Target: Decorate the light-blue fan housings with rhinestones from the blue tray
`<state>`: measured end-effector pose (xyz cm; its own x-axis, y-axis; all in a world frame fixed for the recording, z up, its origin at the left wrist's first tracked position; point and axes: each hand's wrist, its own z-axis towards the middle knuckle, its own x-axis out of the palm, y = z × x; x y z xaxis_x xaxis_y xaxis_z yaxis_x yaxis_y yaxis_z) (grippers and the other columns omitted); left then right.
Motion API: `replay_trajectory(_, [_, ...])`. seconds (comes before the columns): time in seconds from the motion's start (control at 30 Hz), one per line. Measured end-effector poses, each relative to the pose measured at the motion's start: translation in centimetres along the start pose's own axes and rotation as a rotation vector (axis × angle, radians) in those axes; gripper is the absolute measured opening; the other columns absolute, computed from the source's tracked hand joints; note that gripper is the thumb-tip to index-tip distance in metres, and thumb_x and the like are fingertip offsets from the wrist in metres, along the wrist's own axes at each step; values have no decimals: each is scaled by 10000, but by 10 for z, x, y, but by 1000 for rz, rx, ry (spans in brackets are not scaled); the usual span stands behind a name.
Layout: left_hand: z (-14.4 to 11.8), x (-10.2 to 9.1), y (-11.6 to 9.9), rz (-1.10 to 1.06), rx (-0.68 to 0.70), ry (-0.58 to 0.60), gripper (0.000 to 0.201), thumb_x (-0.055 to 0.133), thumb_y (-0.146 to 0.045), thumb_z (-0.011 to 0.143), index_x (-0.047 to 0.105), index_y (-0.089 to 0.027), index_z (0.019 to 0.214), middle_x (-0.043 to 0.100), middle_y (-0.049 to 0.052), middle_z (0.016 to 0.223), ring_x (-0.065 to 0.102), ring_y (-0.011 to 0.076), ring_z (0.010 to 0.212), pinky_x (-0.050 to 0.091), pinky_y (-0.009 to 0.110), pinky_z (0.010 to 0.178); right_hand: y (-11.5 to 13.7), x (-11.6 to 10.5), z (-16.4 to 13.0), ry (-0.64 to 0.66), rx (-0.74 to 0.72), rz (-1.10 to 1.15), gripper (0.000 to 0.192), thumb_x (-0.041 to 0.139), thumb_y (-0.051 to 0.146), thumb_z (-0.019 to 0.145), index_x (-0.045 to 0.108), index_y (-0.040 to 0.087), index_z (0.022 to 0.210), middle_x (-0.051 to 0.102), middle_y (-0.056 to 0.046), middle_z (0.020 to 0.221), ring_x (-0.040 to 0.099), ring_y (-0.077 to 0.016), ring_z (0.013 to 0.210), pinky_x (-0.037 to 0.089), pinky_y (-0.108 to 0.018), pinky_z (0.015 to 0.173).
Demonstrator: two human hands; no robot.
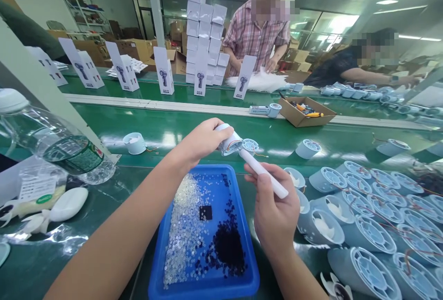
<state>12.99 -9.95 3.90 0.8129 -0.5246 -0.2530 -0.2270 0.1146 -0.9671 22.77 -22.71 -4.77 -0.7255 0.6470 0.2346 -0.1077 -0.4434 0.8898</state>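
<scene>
My left hand (pixel 204 139) grips a pale blue fan housing (pixel 230 142) with red and yellow wires showing, held above the blue tray (pixel 159 263). My right hand (pixel 273 203) holds a white rod-shaped tool (pixel 263 173) whose tip meets a small round grille part (pixel 249 145) on the housing. The tray holds a heap of small clear washers (pixel 185 231), a heap of small dark pieces (pixel 226 247) and a black square (pixel 206 213).
Several pale blue fan housings (pixel 363 226) crowd the right of the green bench. A water bottle (pixel 51 145) lies at left. Beyond the conveyor stand white product boxes (pixel 204 32), a cardboard box (pixel 306 111), and two other people.
</scene>
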Motion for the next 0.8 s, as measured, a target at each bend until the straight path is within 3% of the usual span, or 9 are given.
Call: replay_trajectory(0.8, [3,-3,4,65,-18,-12,229,606,-397,786,580,-176,839,637,59,873,564,151,746,438,302,687,9,0,4,-6,60,-51,185,610,354,879,611,190,964,751,-44,853,733,-180,754,602,-315,661])
